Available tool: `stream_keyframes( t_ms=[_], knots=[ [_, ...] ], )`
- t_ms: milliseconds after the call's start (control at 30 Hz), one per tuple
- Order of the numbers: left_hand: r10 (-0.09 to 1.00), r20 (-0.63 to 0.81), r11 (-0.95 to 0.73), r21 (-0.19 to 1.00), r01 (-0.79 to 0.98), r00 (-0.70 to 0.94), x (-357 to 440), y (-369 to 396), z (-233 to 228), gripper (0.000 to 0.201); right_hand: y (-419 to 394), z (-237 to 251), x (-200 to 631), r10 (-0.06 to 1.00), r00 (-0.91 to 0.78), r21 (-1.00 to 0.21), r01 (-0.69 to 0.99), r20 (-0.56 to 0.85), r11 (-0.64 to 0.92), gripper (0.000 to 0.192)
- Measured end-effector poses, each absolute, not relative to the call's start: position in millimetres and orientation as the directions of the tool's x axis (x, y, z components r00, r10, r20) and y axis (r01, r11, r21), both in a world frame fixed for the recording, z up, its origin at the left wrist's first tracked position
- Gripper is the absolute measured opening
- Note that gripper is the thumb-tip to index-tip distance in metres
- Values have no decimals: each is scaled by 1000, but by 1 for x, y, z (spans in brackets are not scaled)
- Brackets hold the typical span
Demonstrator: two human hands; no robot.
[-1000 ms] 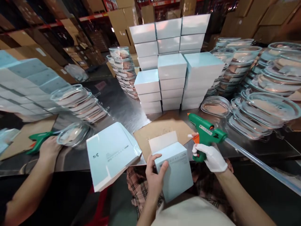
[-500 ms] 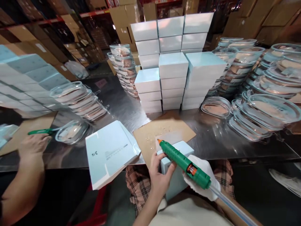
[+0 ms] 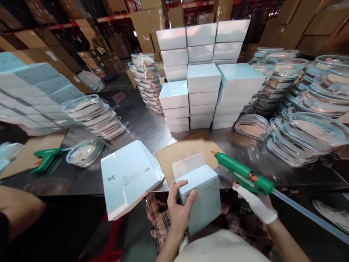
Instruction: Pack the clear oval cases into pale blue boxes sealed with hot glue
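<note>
In the head view, the bare left hand [image 3: 178, 209] grasps a light blue box [image 3: 203, 198] at the near table edge, above the person's lap; its white flap [image 3: 188, 164] stands open over a cardboard sheet [image 3: 188, 153]. The gloved right hand [image 3: 256, 203] grips a green glue gun [image 3: 242, 174], just right of the box, nozzle pointing left. Flat box blanks [image 3: 127, 178] lie at the left.

A worker's left hand [image 3: 178, 209] is bare, forearm uncovered; the right hand [image 3: 256, 203] wears a white fabric glove ending at the wrist. A pale top and plaid trousers [image 3: 160, 218] complete the clothing
</note>
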State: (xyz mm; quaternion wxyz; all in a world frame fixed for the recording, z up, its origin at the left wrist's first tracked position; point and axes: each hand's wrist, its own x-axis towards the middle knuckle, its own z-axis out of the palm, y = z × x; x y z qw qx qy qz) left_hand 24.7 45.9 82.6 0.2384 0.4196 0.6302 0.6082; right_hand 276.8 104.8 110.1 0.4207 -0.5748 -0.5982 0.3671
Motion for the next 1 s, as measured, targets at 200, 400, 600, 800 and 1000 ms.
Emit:
stream_keyframes(
  t_ms=[200,400,600,800,1000],
  knots=[
    [824,153,-66,982,175,-546,24,46,86,37,166,115,240,930,-30,-930,34,-367,-366,47],
    [805,144,-63,986,157,-575,20,48,88,37,208,102,243,930,-36,-896,284,-365,-340,44],
    [843,81,-52,996,68,-532,19,51,91,39,191,125,250,989,-28,-890,439,-148,-120,27],
    [889,19,-61,995,-79,-457,23,52,97,42,188,140,215,873,-460,-985,121,-165,-122,60],
    [847,42,-230,928,-294,-530,14,57,92,70,186,146,231,587,-793,-961,9,162,277,78]
  ],
)
